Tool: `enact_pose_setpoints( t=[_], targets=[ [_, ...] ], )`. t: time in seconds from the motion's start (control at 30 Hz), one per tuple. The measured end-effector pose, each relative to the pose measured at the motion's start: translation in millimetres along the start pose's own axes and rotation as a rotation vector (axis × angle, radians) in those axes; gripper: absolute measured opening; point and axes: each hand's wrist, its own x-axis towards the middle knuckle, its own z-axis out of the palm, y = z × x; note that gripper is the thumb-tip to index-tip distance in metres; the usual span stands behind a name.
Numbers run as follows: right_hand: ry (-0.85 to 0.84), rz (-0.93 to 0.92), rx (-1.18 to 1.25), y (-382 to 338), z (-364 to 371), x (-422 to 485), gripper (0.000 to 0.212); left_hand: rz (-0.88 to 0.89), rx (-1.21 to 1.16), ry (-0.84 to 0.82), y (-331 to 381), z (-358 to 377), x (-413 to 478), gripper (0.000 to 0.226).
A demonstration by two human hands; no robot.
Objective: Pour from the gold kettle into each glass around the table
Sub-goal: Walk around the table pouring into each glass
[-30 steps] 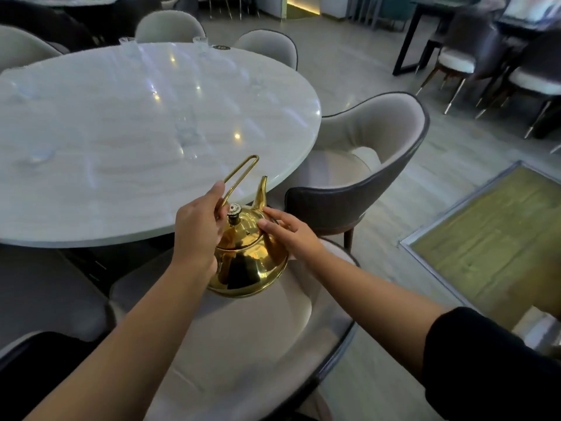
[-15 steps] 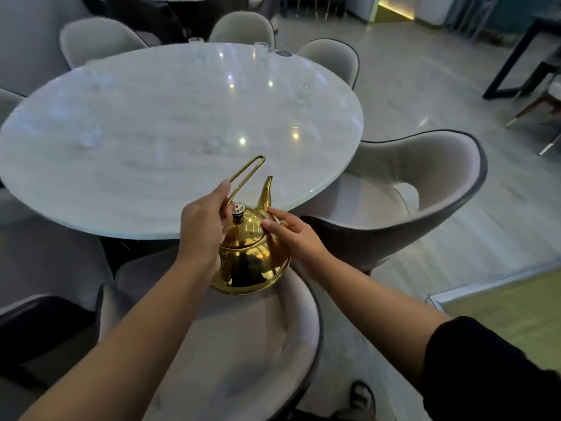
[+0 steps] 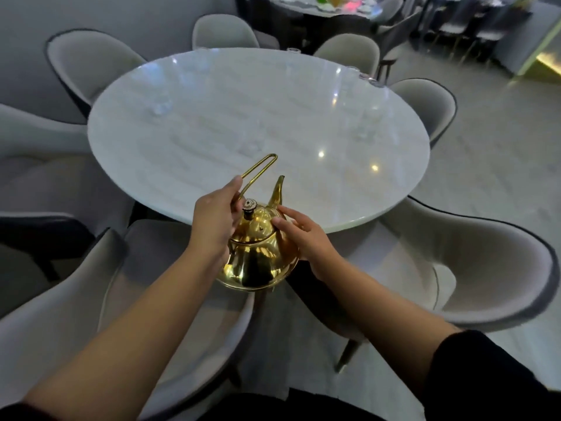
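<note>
I hold the gold kettle (image 3: 258, 256) upright in the air, just short of the near edge of the round white marble table (image 3: 258, 117). My left hand (image 3: 215, 217) grips the base of its tall wire handle. My right hand (image 3: 303, 235) rests with straight fingers against the kettle's right side and lid. The spout points away from me toward the table. Clear glasses are faint on the tabletop: one at the far left (image 3: 159, 108), one at the far rim (image 3: 294, 50), others blurred near the right rim (image 3: 362, 76).
Grey upholstered chairs ring the table: one under the kettle (image 3: 145, 299), one at the near right (image 3: 473, 268), more at the left (image 3: 88, 59) and back (image 3: 223, 33). A second laid table (image 3: 328, 7) stands behind. Open floor lies to the right.
The view has swung left and pulled back, so the table now sits centred ahead. Both hands keep the same hold on the kettle, which stays upright.
</note>
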Motion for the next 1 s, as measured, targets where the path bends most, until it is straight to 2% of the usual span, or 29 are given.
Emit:
enact_pose_setpoints(
  t=[0.4,1.0],
  targets=[
    [-0.107,0.017,-0.061,-1.3,-23.2,76.7,0.054,0.014,0.034,0.102,-7.8,25.1,50.0,0.053],
    [-0.281,0.066,-0.031,-60.6,-8.3,205.0,0.052,0.044,0.101,0.243,33.7,30.3,174.0,0.052]
  ],
)
